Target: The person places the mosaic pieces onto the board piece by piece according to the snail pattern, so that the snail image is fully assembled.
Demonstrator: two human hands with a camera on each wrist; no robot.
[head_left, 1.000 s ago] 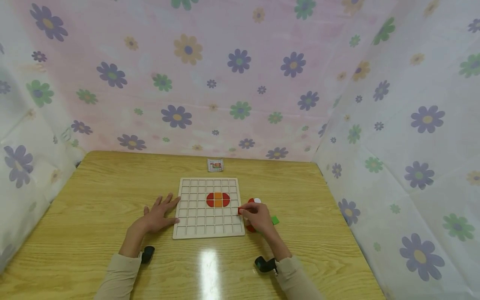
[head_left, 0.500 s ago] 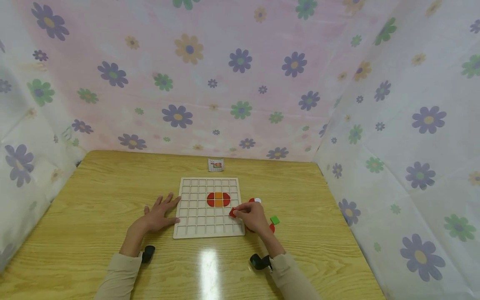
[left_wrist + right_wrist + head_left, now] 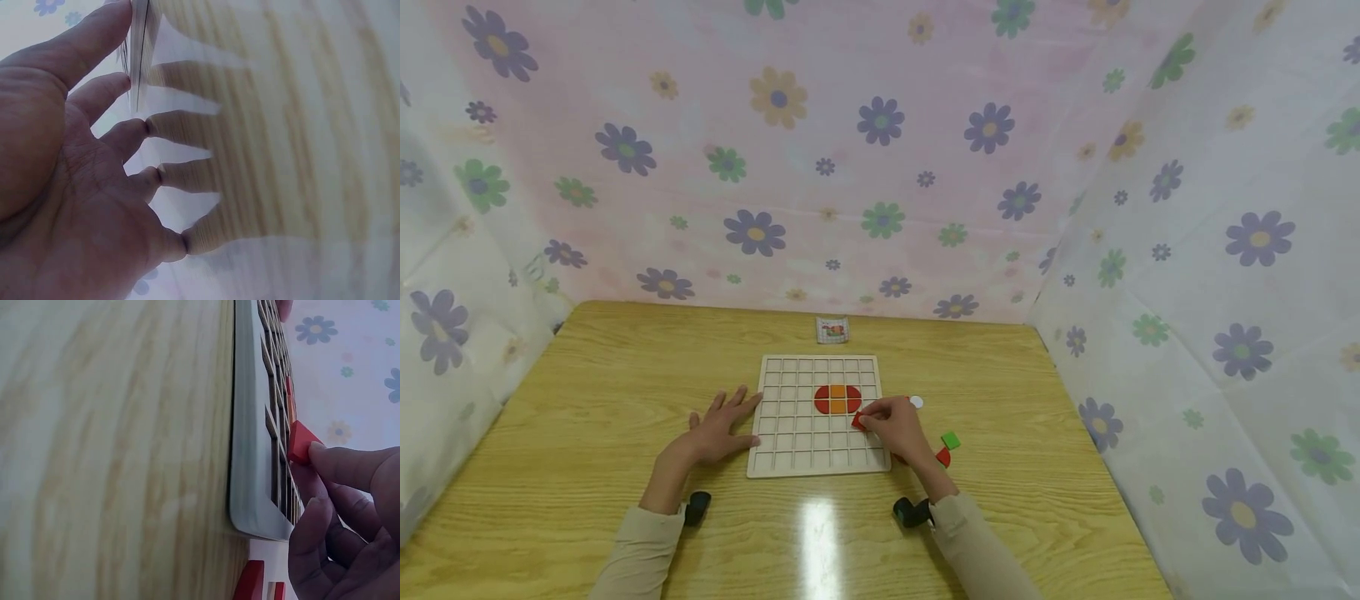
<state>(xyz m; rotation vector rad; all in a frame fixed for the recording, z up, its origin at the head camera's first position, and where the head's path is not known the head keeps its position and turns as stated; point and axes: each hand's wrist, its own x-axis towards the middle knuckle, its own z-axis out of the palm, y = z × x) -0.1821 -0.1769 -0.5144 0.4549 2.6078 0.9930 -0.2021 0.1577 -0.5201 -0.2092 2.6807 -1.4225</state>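
Observation:
A pale wooden grid board [image 3: 782, 433] lies on the table. Near its middle, red quarter-round tiles [image 3: 822, 406] flank orange square tiles [image 3: 837, 407], together making a rounded oblong. My right hand [image 3: 901, 429] pinches a red tile [image 3: 858, 421] between thumb and fingers, just over the grid at the lower right of that oblong. In the right wrist view the held tile [image 3: 301, 441] shows a pointed corner. My left hand [image 3: 713, 433] rests on the table with spread fingers, its thumb and index fingertip at the board's left edge. In the left wrist view that palm [image 3: 81, 187] holds nothing.
Right of the board lie a green tile [image 3: 951, 440], a red tile [image 3: 943, 457] and a white round piece [image 3: 916, 402], partly behind my right hand. A small printed card [image 3: 832, 330] lies beyond the board. Flowered curtains [image 3: 820, 167] enclose the table [image 3: 625, 350].
My right hand has moved left with the red tile, from the board's right edge to over the cells below the oblong's right end. My left hand has stayed put.

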